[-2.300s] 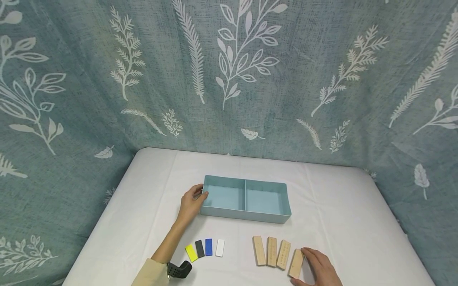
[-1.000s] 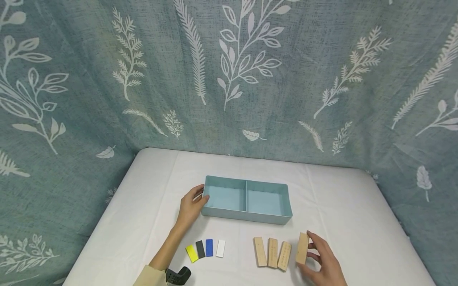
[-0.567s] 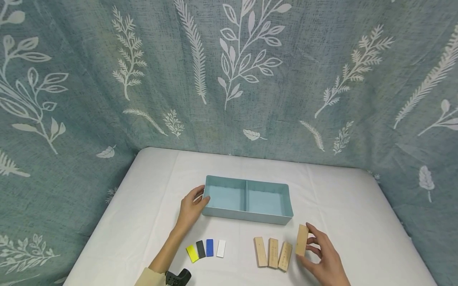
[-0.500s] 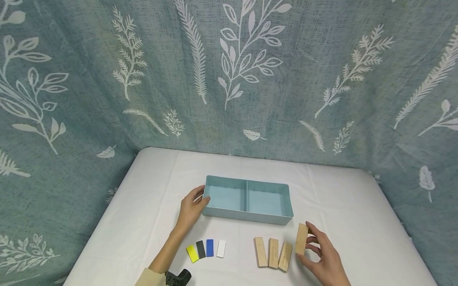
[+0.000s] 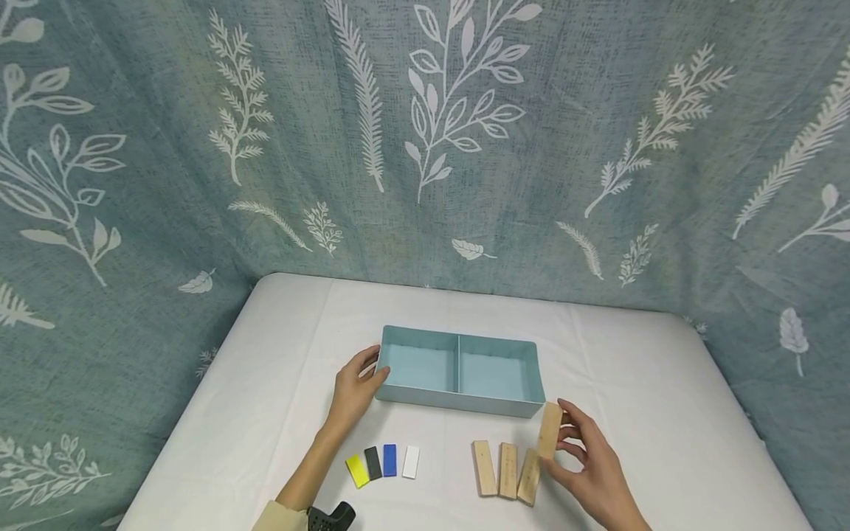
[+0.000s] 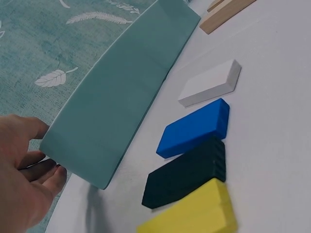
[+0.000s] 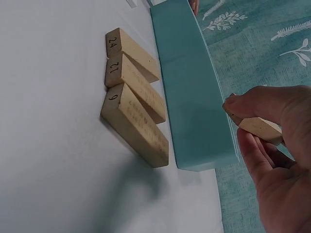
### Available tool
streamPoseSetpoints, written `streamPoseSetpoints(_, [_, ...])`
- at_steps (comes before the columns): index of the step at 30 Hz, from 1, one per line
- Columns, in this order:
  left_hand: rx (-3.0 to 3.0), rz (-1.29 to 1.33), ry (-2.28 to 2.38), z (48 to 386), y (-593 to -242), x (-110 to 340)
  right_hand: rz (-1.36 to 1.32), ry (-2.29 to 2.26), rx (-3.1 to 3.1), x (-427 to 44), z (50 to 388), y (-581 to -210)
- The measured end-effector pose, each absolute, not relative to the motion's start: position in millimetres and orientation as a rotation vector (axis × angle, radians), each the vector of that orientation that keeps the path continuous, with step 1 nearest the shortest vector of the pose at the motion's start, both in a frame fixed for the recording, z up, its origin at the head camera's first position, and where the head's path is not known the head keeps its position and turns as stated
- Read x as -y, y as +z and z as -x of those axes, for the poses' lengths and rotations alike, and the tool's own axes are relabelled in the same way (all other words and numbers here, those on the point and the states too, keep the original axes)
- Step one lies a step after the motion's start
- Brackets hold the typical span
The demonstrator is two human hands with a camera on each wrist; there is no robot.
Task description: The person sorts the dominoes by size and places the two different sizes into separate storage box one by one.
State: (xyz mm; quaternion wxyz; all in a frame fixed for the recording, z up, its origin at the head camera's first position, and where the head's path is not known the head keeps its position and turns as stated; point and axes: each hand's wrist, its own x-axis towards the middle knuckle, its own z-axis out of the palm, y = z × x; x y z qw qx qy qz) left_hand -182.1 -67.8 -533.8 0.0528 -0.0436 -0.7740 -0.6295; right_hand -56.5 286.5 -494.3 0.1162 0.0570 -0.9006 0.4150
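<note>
My left hand [image 5: 355,383] grips the left end of a blue-green two-compartment box [image 5: 458,403], thumb at the rim and fingers at the outer wall. Between the thumb and fingers of my right hand [image 5: 593,461] a wooden block [image 5: 549,431] is pinched, raised above the table near the box's front right corner. In the right wrist view my right hand [image 7: 282,145] covers part of this wooden block [image 7: 260,128]. Just left of it lie three more wooden blocks [image 5: 508,470], with numbers on their ends [image 7: 114,97] in that view.
A yellow block [image 5: 356,470], a black block [image 5: 372,463], a blue block [image 5: 389,460] and a white block [image 5: 410,462] lie in a row before the box. White cloth covers the table [image 5: 651,413]. A leaf-patterned curtain [image 5: 425,147] hangs behind and at both sides.
My right hand picked up the rightmost wooden block, raised it off the table and carried it forward, then left towards the box. The left hand stays at the box's end.
</note>
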Motion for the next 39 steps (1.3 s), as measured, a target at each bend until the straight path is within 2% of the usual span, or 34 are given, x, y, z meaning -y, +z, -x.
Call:
streamPoseSetpoints(19, [2.306, 0.121, -1.959, 185, -543, 69, -0.254, 1.459, 2.614, -285, 89, -497])
streamPoseSetpoints(29, [2.273, 0.085, -2.032, 194, -549, 68, -0.187, 1.640, 2.683, -282, 100, -493])
streamPoseSetpoints(39, [2.191, 0.103, -2.139, 199, -553, 69, -0.283, 1.699, 2.658, -282, 114, -488])
